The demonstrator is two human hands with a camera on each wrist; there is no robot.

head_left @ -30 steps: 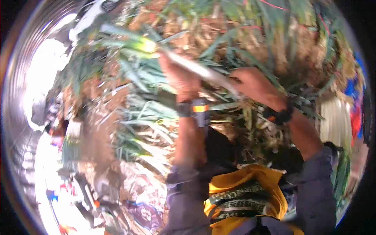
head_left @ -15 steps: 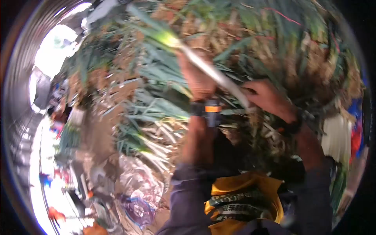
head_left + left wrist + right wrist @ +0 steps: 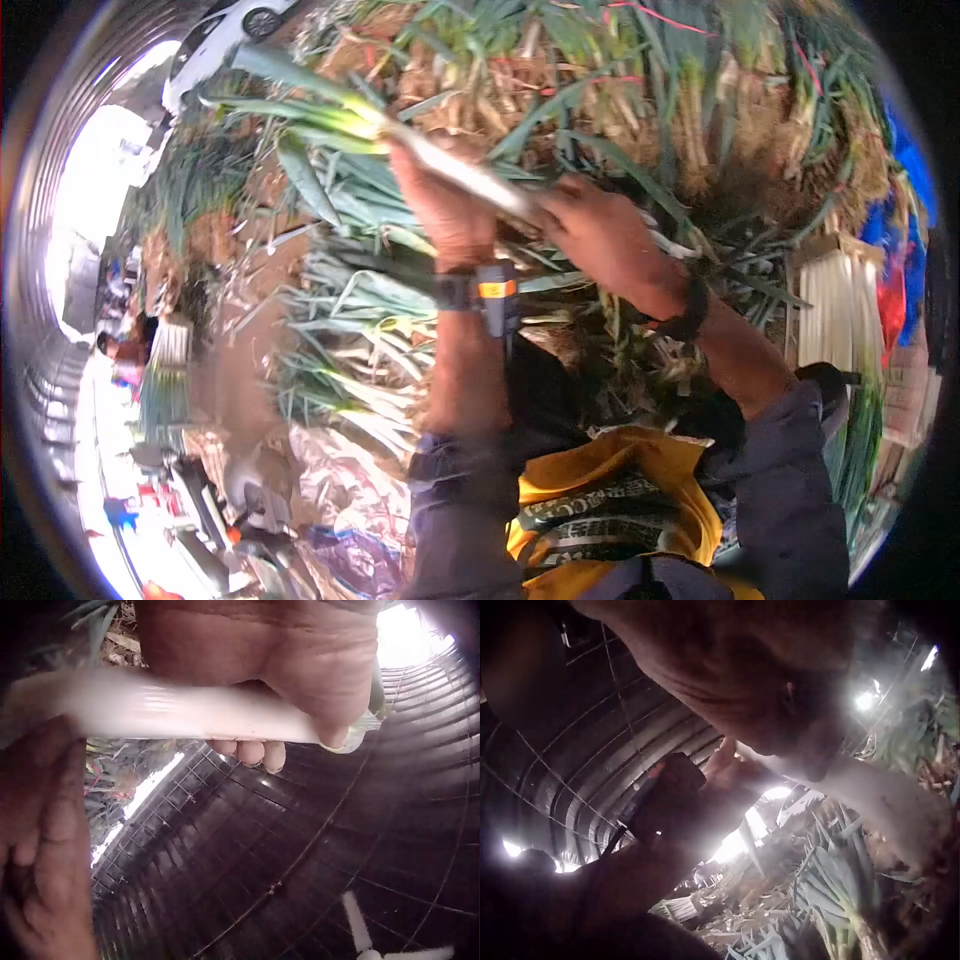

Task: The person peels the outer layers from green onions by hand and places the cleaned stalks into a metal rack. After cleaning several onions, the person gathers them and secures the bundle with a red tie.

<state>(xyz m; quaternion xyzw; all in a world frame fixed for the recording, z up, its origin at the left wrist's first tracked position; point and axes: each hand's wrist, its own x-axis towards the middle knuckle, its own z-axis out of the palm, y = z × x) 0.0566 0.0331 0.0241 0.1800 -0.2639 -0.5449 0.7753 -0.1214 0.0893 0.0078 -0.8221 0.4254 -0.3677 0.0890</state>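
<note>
Holding: the left hand point(image 3: 450, 205) and the right hand point(image 3: 605, 240) both grip one long leek point(image 3: 465, 172).
Left fingers: curled round the white shaft near the green leaves, with three fingertips point(image 3: 251, 752) showing past its edge in the left wrist view.
Right fingers: bent, pinching the shaft towards its root end; their exact tips are blurred.
Leek: slants between both sets of fingers, leaves fanning out past the left ones.
Loose leeks point(image 3: 380, 395): nearer the body than the left fingers and off to their left, white stems bare.
Leek bundles point(image 3: 700, 100): beyond the fingers, pink string point(image 3: 665, 20) among them.
White-stemmed bundle point(image 3: 840, 300): well to the right of the right fingers, beside blue and red sheeting point(image 3: 890, 300).
Plastic bag point(image 3: 350, 490): left of the body, well short of the left fingers.
Yellow cloth point(image 3: 620, 490): printed, between the forearms, nearer the body than the fingers.
Ribbed roof point(image 3: 225, 862): above the fingers.
</note>
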